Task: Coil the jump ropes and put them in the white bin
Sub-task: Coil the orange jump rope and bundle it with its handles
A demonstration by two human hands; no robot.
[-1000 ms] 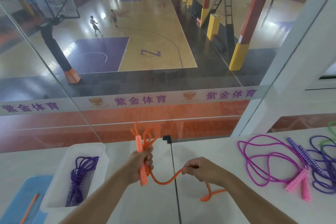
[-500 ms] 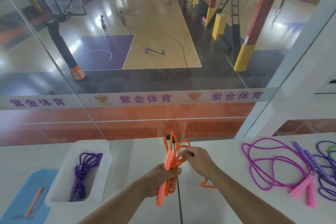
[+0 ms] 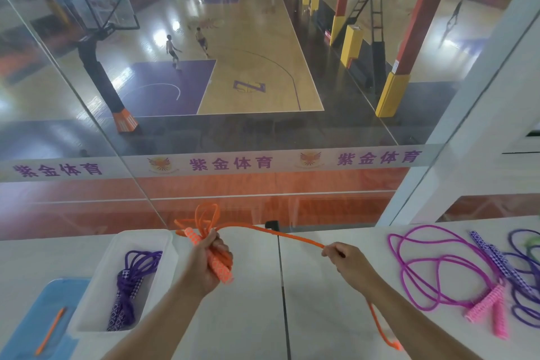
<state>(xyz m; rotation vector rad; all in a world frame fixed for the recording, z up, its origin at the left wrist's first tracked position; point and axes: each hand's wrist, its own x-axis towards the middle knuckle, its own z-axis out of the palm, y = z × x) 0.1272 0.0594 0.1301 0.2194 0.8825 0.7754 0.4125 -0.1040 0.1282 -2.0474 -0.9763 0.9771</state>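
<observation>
- Where the worktop (image 3: pixel 251 316) begins at the far left, a blue tray (image 3: pixel 20 327) holds a loose orange stick (image 3: pixel 50 330).
- Just right of it stands the white bin (image 3: pixel 96 295), with one purple jump rope (image 3: pixel 128 286) already coiled inside.
- Right of the bin's far corner, the left hand (image 3: pixel 204 266) has its fingers curled round the orange jump rope (image 3: pixel 217 257): both patterned handles and several gathered loops, which stick up beyond the fist.
- From that bundle a single orange strand runs rightward, taut and raised off the worktop, to the right hand (image 3: pixel 349 263), whose fingers pinch it.
- Past the right hand the strand drops near, under the forearm, and its loose bend lies on the worktop near the bottom edge.
- The next move turns on this: the uncoiled length lies along a left-right line between the hands, so the right hand probably has to carry its strand left to the bundle; the left hand is the one nearer the bin.
- Further right, a pink jump rope (image 3: pixel 438 272) sprawls uncoiled on the worktop.
- At the far right lies another purple rope (image 3: pixel 523 295), also uncoiled.
</observation>
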